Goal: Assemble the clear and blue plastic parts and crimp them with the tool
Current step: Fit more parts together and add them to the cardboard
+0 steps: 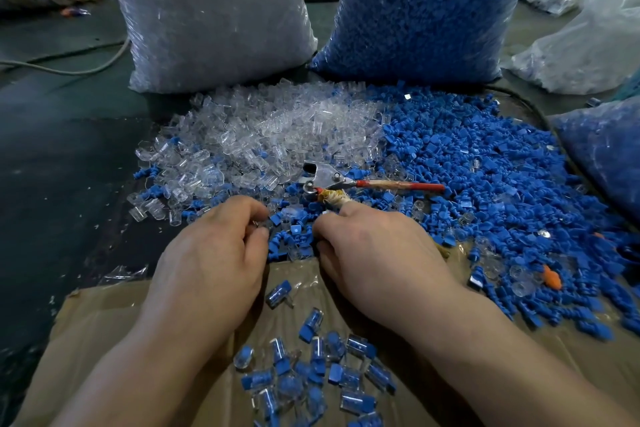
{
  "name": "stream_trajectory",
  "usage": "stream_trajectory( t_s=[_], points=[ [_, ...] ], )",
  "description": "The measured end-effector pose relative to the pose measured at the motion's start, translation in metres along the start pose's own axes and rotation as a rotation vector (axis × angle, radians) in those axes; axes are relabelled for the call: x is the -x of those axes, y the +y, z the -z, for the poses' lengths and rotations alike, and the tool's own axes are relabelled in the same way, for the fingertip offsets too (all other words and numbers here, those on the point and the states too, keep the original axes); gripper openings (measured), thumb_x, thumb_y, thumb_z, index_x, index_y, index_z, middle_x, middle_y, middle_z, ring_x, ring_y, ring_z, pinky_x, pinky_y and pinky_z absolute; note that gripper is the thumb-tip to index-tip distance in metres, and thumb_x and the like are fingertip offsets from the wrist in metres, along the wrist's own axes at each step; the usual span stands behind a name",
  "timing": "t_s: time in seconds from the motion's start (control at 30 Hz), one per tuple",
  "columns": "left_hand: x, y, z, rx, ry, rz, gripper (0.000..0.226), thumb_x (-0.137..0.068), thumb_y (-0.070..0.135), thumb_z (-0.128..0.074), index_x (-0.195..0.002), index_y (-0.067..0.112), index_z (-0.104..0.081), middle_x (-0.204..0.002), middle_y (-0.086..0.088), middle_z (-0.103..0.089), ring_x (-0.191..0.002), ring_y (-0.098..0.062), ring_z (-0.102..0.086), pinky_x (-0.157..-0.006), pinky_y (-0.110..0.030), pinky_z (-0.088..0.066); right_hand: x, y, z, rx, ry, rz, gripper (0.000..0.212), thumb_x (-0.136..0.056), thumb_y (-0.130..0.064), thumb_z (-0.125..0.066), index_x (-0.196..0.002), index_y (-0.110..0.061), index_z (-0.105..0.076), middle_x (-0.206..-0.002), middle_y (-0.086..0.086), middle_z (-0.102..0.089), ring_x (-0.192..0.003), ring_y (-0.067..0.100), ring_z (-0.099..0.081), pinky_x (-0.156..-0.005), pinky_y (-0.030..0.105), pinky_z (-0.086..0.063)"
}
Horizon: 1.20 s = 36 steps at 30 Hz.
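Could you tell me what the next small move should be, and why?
Probably the left hand should lift a blue part from between the hands: the right hand grips the tool by its wrapped handle, and its head looks empty.

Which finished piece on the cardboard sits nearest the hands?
The lone assembled piece just below the gap between left hand and right hand; the others cluster lower on the cardboard.

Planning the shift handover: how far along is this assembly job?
Done: a small batch of assembled pieces on the cardboard. In hand: right hand grips the tool; left hand pinches a small part. Left: big loose piles of clear parts and blue parts, plus a full clear bag and blue bag.
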State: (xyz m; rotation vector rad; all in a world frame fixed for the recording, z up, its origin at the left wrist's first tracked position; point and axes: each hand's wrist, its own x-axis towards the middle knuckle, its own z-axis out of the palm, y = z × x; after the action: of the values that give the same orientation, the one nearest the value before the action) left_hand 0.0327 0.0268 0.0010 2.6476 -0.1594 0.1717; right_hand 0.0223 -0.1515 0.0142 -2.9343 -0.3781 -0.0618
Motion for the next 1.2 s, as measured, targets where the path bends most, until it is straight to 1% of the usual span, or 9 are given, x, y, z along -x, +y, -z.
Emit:
stream_trajectory(
  t_s=[0.1,0.2,0.3,0.43,0.53,0.6,0.73,0.9,1.2],
  points=[
    [-0.001,-0.001,0.002,-0.036,0.007,0.001,0.032,-0.093,0.043,-0.045,-0.120,0.038,-0.060,-0.101,0.019,-0.061,-0.088,-0.007,-0.056,-0.074,-0.032,-0.047,0.000,0.000,0.000,0.025,-0.025,0.007,0.015,-0.098,-0.029,-0.045,-0.104,-0.029,-0.058,-0.085,-0.005,-0.044,-0.060,0.018,-0.035,-0.048,0.031,-0.024],
    [-0.002,-0.005,0.004,-0.077,-0.004,0.030,0.039,-0.092,0.043,-0.044,-0.129,0.035,-0.056,-0.109,0.015,-0.052,-0.094,-0.009,-0.051,-0.078,-0.032,-0.045,0.003,0.000,0.002,-0.006,-0.049,0.028,0.020,-0.100,-0.036,-0.041,-0.106,-0.028,-0.058,-0.086,-0.005,-0.042,-0.059,0.014,-0.032,-0.047,0.029,-0.021],
    [-0.003,-0.007,0.006,-0.066,-0.019,0.043,0.041,-0.095,0.039,-0.048,-0.134,0.034,-0.054,-0.119,0.010,-0.049,-0.095,-0.008,-0.046,-0.079,-0.031,-0.043,0.006,-0.001,0.007,-0.040,-0.068,0.054,0.019,-0.100,-0.040,-0.040,-0.105,-0.028,-0.054,-0.090,-0.004,-0.042,-0.067,0.017,-0.041,-0.050,0.031,-0.027],
    [0.001,-0.003,0.008,0.010,-0.002,-0.026,0.020,-0.091,0.034,-0.052,-0.108,0.038,-0.060,-0.100,0.021,-0.051,-0.084,-0.001,-0.051,-0.070,-0.023,-0.039,0.008,-0.002,0.007,-0.081,-0.030,0.049,0.004,-0.100,-0.029,-0.044,-0.102,-0.029,-0.048,-0.095,-0.005,-0.046,-0.074,0.017,-0.049,-0.054,0.033,-0.035],
    [0.007,-0.001,0.012,0.057,0.006,-0.083,0.008,-0.085,0.031,-0.056,-0.087,0.038,-0.059,-0.084,0.026,-0.054,-0.080,0.008,-0.052,-0.062,-0.016,-0.035,0.012,0.000,0.006,-0.196,0.042,0.016,0.009,-0.103,-0.034,-0.037,-0.099,-0.030,-0.044,-0.095,-0.009,-0.050,-0.075,0.012,-0.050,-0.065,0.037,-0.045],
    [0.009,-0.002,0.013,0.047,-0.031,-0.131,0.007,-0.083,0.035,-0.056,-0.087,0.039,-0.061,-0.082,0.026,-0.056,-0.083,0.008,-0.054,-0.061,-0.019,-0.039,0.014,0.000,0.007,-0.296,0.080,0.021,0.012,-0.102,-0.041,-0.035,-0.097,-0.032,-0.042,-0.089,-0.014,-0.051,-0.075,0.008,-0.050,-0.068,0.035,-0.045],
    [0.007,0.001,0.013,0.015,-0.151,-0.219,0.027,-0.088,0.053,-0.053,-0.108,0.043,-0.068,-0.096,0.023,-0.059,-0.091,-0.003,-0.058,-0.078,-0.036,-0.052,0.016,-0.005,0.009,-0.463,0.111,0.042,0.007,-0.101,-0.041,-0.042,-0.094,-0.037,-0.042,-0.075,-0.021,-0.049,-0.084,0.002,-0.047,-0.070,0.015,-0.037],
    [0.004,0.008,0.013,0.083,-0.181,-0.228,0.032,-0.081,0.055,-0.057,-0.108,0.044,-0.068,-0.093,0.021,-0.059,-0.088,-0.004,-0.058,-0.078,-0.040,-0.053,0.014,-0.003,0.006,-0.529,0.058,-0.018,0.009,-0.100,-0.045,-0.041,-0.094,-0.038,-0.043,-0.077,-0.019,-0.053,-0.086,-0.002,-0.048,-0.064,0.015,-0.038],
    [0.004,0.008,0.012,0.058,-0.193,-0.245,0.017,-0.078,0.052,-0.054,-0.087,0.038,-0.057,-0.086,0.020,-0.052,-0.080,0.001,-0.053,-0.068,-0.025,-0.047,0.015,-0.006,0.005,-0.539,0.046,-0.023,0.010,-0.099,-0.044,-0.042,-0.097,-0.036,-0.047,-0.083,-0.019,-0.055,-0.088,0.000,-0.049,-0.070,0.020,-0.041]
  ],
)
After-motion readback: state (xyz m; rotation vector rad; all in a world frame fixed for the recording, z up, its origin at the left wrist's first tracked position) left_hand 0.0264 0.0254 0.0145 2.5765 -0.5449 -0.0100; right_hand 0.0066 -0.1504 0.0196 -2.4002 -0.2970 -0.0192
